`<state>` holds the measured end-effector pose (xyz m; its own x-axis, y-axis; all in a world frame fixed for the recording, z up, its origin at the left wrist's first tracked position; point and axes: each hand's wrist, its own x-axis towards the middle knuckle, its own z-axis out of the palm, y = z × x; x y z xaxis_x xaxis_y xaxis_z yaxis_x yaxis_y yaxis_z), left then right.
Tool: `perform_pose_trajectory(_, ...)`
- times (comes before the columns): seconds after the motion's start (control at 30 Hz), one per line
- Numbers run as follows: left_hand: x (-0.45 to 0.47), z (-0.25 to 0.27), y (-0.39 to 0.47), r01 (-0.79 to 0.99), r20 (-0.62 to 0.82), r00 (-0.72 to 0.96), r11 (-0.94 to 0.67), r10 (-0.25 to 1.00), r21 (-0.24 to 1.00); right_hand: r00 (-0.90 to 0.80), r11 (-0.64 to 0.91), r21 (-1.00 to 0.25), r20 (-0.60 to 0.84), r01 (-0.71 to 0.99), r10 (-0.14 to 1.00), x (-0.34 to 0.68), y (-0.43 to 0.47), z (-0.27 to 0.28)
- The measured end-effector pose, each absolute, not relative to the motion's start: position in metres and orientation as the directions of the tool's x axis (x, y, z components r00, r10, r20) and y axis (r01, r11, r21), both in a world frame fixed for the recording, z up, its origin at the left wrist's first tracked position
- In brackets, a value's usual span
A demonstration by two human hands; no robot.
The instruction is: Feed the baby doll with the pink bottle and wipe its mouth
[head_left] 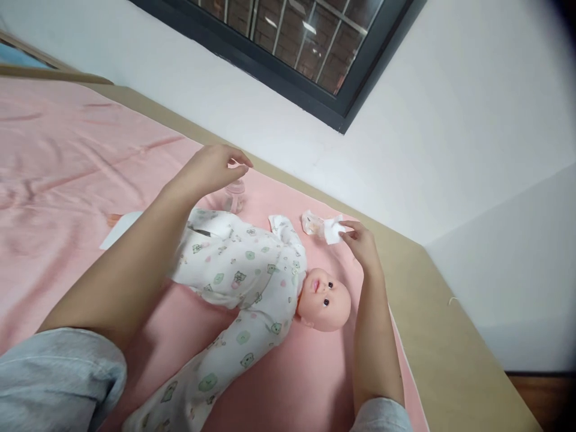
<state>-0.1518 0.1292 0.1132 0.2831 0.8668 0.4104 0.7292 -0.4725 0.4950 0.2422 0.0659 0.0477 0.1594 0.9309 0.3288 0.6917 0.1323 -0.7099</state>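
Observation:
A baby doll point(324, 300) in a white one-piece with green and pink animal prints point(252, 258) lies on its back on a pink sheet, head to the right. My right hand point(362, 243), beyond the doll's head, pinches a white wipe point(333, 230). Touching the wipe's left side is a crumpled clear plastic packet point(311, 222). Over the doll's lower body reaches my left arm. My left hand point(218, 168) hangs with thumb and fingers apart, holding nothing, just above a small clear container point(234, 197) on the sheet. My forearm hides part of the doll's legs.
The wrinkled pink sheet point(58, 156) covers a tan table or bed surface point(418, 300), whose bare edge runs along the white wall point(288, 150). A dark-framed window point(344, 111) is set in the wall. Something white point(119, 231) lies under the doll's leg end.

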Motion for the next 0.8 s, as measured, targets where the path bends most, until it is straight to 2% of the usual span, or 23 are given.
perform_pose_trajectory(0.07, -0.158, 0.112, 0.133, 0.747, 0.394, 0.246, -0.432, 0.886, 0.506, 0.181, 0.186, -0.791, 0.350, 0.583, 0.919, 0.243, 0.082, 0.044)
perform_pose_trajectory(0.13, -0.163, 0.110, 0.136, 0.752, 0.386, 0.218, -0.406, 0.897, 0.519, 0.198, 0.201, -0.877, 0.311, 0.436, 0.929, 0.242, 0.098, 0.037)
perform_pose_trajectory(0.23, -0.166, 0.108, 0.138, 0.737, 0.383, 0.200, -0.396, 0.902, 0.547, 0.205, 0.084, -0.959, 0.143, 0.269, 0.968, 0.238, 0.116, 0.024)
perform_pose_trajectory(0.33, -0.167, 0.106, 0.139, 0.726, 0.389, 0.203, -0.405, 0.898, 0.556, 0.252, -0.072, -0.971, -0.013, 0.227, 0.968, 0.237, 0.123, 0.012)
perform_pose_trajectory(0.4, -0.167, 0.105, 0.141, 0.730, 0.385, 0.191, -0.393, 0.903, 0.559, 0.298, -0.114, -0.965, -0.040, 0.235, 0.954, 0.238, 0.123, 0.008)
perform_pose_trajectory(0.47, -0.168, 0.103, 0.143, 0.737, 0.371, 0.178, -0.374, 0.911, 0.564, 0.341, -0.106, -0.954, -0.004, 0.281, 0.940, 0.241, 0.121, 0.007)
perform_pose_trajectory(0.63, -0.175, 0.094, 0.155, 0.754, 0.325, 0.168, -0.334, 0.931, 0.566, 0.443, -0.067, -0.859, 0.193, 0.507, 0.875, 0.255, 0.111, 0.004)
perform_pose_trajectory(0.8, -0.182, 0.080, 0.173, 0.795, 0.208, 0.152, -0.245, 0.966, 0.554, 0.542, -0.076, -0.718, 0.448, 0.692, 0.711, 0.268, 0.091, -0.005)
